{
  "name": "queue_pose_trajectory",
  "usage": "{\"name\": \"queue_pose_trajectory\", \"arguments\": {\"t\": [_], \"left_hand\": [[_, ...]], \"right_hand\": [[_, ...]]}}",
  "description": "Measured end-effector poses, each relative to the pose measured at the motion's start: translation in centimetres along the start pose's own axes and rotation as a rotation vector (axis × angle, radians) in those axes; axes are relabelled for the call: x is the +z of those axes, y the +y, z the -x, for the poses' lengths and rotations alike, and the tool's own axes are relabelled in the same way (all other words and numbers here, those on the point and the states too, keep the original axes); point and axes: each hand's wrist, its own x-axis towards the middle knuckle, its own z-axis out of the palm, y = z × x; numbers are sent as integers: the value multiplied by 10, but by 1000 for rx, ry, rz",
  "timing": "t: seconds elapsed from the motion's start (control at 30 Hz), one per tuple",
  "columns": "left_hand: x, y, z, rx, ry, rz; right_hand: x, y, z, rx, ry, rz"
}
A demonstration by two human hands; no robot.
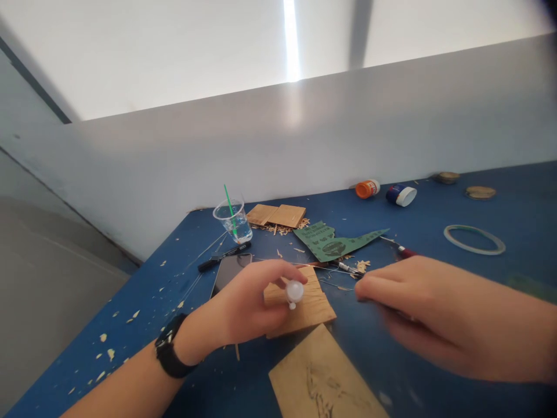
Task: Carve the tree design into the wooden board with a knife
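My left hand [248, 296], with a black watch [172, 348] on the wrist, is closed around a small container with a round, whitish translucent top [295, 291]. It is above a light wooden board [315, 302] with dark lines on it. My right hand [413, 307] is closed to the right of the board, partly smeared by motion. Anything in its fingers is hidden. A slim tool with a silver collar [346, 267] ends close to its fingertips; I cannot tell whether they touch it. Nearer me lies a second board [324, 377] with a dark drawing.
Behind my left hand are a dark phone [228, 270], a black marker [224, 256] and a clear cup of liquid [237, 223]. Green sandpaper [322, 241], wood pieces [287, 216], shavings, two tipped jars [368, 188] and a tape ring [474, 240] lie on the blue table [174, 261].
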Motion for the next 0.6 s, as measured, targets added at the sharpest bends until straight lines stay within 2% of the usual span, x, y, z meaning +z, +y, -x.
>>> {"name": "queue_pose_trajectory", "arguments": {"t": [0.13,0.3,0.47,0.6], "left_hand": [[3,-1,-2,-27,11,89],[18,-2,-3,-124,50,378],[36,14,-1,-290,50,793],[44,34,1,-414,27,1142]], "right_hand": [[24,-10,-17,-17,-59,42],[33,-10,-28,44,-26,-40],[32,-17,-29,76,90,-138],[36,-21,-29,17,209,-71]]}}
